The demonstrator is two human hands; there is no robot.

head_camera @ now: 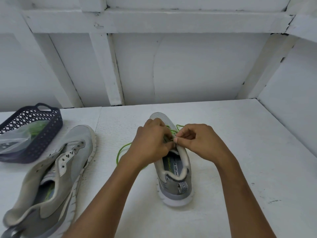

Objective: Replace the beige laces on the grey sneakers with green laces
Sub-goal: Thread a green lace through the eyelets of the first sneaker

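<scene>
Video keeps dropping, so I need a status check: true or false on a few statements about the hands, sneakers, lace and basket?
1. The left hand and right hand both pinch the lace at the middle sneaker. True.
2. That lace is beige. False: it is green.
3. The left sneaker is fully laced. False: its visible holes are empty.
4. The basket holds a clear bag with something green inside. True.
5. The basket stands right of both sneakers. False: it stands to their left.

Inside the grey mesh sneaker (173, 188) at mid-counter, a white insole label (176, 166) reads "EMORY FOA" in black; the green lettering beside it is illegible.
</scene>
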